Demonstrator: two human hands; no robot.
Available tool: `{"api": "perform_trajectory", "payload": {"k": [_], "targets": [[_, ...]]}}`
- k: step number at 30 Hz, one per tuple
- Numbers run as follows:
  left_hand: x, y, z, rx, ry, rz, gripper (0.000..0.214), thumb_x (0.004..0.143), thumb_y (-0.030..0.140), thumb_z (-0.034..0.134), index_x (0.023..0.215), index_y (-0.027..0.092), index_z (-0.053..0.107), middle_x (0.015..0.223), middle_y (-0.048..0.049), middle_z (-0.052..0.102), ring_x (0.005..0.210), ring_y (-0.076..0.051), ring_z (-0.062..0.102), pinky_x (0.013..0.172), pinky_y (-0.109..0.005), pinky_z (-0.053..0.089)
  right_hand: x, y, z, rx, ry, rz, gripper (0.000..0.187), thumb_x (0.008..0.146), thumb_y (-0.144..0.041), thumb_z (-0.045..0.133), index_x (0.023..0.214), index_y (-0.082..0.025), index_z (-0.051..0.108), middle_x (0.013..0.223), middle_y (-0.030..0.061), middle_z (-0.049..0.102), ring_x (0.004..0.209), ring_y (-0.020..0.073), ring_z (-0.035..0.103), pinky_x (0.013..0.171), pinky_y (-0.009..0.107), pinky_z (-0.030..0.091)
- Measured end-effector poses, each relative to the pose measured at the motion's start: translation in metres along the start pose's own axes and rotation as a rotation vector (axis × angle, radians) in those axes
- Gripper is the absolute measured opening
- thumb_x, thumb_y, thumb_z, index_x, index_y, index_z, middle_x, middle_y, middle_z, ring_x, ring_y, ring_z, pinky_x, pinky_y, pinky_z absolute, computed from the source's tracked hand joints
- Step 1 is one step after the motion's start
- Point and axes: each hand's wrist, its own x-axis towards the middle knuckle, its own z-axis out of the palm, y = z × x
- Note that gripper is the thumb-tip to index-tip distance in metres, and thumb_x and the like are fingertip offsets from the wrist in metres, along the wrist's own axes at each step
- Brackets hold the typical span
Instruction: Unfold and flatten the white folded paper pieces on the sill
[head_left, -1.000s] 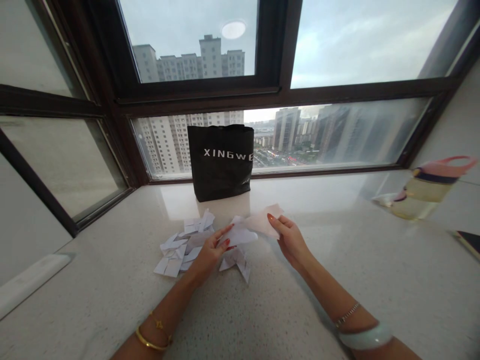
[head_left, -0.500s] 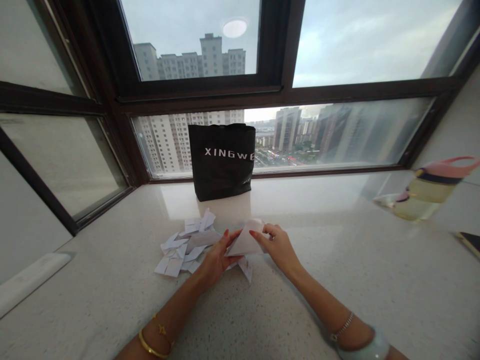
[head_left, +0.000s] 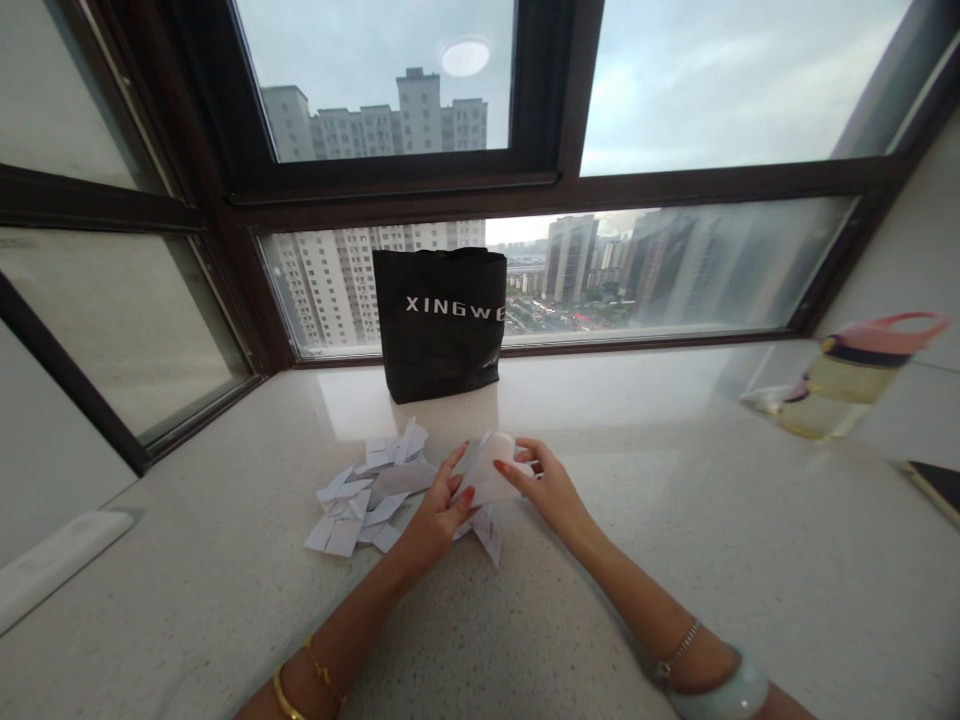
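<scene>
Between my two hands is a piece of white paper (head_left: 491, 482), curled over at its upper edge. My left hand (head_left: 442, 505) grips its lower left corner, thumb on top. On the right side, my right hand (head_left: 536, 478) pinches the paper with thumb and bent fingers. Left of my left hand lies a loose heap of torn white paper pieces (head_left: 352, 505) on the pale speckled counter (head_left: 465, 640). Another paper scrap (head_left: 487, 535) with a pointed end lies just below the held sheet.
A black bag (head_left: 442, 335) with white lettering stands behind the paper, against the window. To the right are a bottle with a pink lid (head_left: 855, 385) and a dark flat object (head_left: 934, 480) at the edge. A white bar (head_left: 67, 555) lies at the left.
The held paper has gone from a flat, pointed shape to a curled one. My left thumb has moved down to its lower left corner. The view has shifted slightly.
</scene>
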Motion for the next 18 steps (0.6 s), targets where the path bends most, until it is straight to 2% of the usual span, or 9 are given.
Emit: {"api": "perform_trajectory", "payload": {"k": [3,6,9,11,13,15,18], "targets": [[0.000,-0.001,-0.002,0.046,0.013,0.002,0.073,0.071,0.036,0.061,0.132,0.025,0.023,0.112,-0.0083,0.054,0.098,-0.021,0.053,0.090,-0.037,0.037,0.000,-0.003,-0.003,0.134,-0.197,0.099,0.035,0.063,-0.049,0.058,0.072,-0.015,0.059,0.064,0.0006,0.059,0.056,0.0135,0.052,0.053,0.025,0.039],[0.001,0.002,-0.004,0.050,0.010,-0.073,0.066,0.071,0.041,0.060,0.127,0.021,0.033,0.104,-0.0092,0.058,0.091,-0.020,0.058,0.083,-0.035,0.043,-0.003,-0.011,-0.007,0.147,-0.206,0.075,0.030,0.063,-0.045,0.060,0.065,-0.015,0.058,0.058,-0.0015,0.057,0.053,0.0120,0.050,0.052,0.023,0.038],[0.000,0.010,-0.005,0.098,-0.132,-0.223,0.055,0.073,0.052,0.051,0.112,0.013,0.048,0.092,-0.0128,0.062,0.070,-0.019,0.063,0.061,-0.029,0.048,-0.007,-0.021,-0.006,0.135,-0.251,-0.001,0.026,0.064,-0.042,0.061,0.067,-0.016,0.060,0.064,-0.0006,0.060,0.060,0.0130,0.053,0.057,0.024,0.041],[-0.003,0.014,-0.004,0.153,-0.248,-0.282,0.056,0.073,0.058,0.046,0.100,0.010,0.053,0.083,-0.0128,0.063,0.053,-0.015,0.061,0.045,-0.023,0.044,-0.012,-0.026,-0.003,0.090,-0.270,-0.069,0.023,0.064,-0.039,0.061,0.068,-0.017,0.061,0.068,0.0003,0.062,0.067,0.0142,0.055,0.063,0.025,0.041],[-0.006,0.017,-0.002,0.201,-0.314,-0.329,0.053,0.073,0.057,0.045,0.095,0.010,0.056,0.072,-0.0082,0.063,0.038,-0.007,0.050,0.034,-0.017,0.032,-0.016,-0.029,0.001,0.045,-0.274,-0.100,0.020,0.064,-0.037,0.062,0.065,-0.018,0.062,0.068,-0.0004,0.061,0.068,0.0140,0.054,0.064,0.025,0.041],[-0.008,0.017,0.000,0.239,-0.330,-0.375,0.048,0.075,0.054,0.045,0.093,0.011,0.057,0.057,-0.0004,0.058,0.030,-0.002,0.035,0.030,-0.015,0.020,-0.019,-0.030,0.005,0.050,-0.302,-0.044,0.019,0.063,-0.037,0.063,0.063,-0.018,0.060,0.062,-0.0024,0.058,0.059,0.0119,0.053,0.054,0.022,0.041],[-0.010,0.018,0.001,0.283,-0.353,-0.407,0.044,0.077,0.049,0.046,0.095,0.011,0.059,0.042,0.0073,0.043,0.030,-0.001,0.025,0.032,-0.015,0.015,-0.020,-0.028,0.005,0.116,-0.419,0.045,0.019,0.064,-0.036,0.062,0.069,-0.018,0.061,0.059,-0.0035,0.058,0.045,0.0083,0.047,0.042,0.020,0.036]]}}
